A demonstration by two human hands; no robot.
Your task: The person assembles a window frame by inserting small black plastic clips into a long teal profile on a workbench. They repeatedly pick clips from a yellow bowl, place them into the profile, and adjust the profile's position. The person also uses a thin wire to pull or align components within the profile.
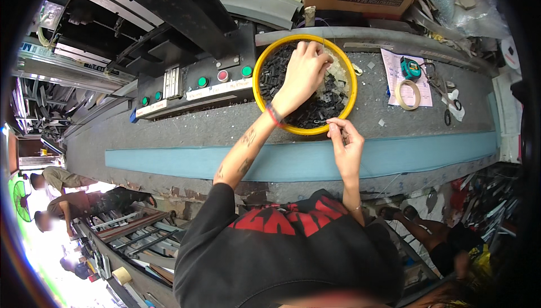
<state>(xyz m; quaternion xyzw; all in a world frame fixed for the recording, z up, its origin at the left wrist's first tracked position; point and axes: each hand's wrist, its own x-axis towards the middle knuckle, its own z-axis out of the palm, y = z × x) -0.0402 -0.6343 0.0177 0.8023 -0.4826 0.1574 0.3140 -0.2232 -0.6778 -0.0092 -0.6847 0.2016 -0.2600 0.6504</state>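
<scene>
A yellow round bowl [260, 70] stands on the grey bench, filled with several small black plastic pieces [315, 111] and some clear ones [340, 80]. My left hand [304, 71] reaches into the bowl from above, fingers bent down among the pieces; whether it holds any is hidden. A red band circles that wrist. My right hand [345, 142] hovers at the bowl's near rim, thumb and fingers pinched together on something small that I cannot make out.
A control panel [194, 85] with green and red buttons sits left of the bowl. A tape roll [408, 94], tape measure [410, 67], paper and scissors [448, 105] lie to the right. A blue strip [186, 161] runs along the bench. People crouch at lower left.
</scene>
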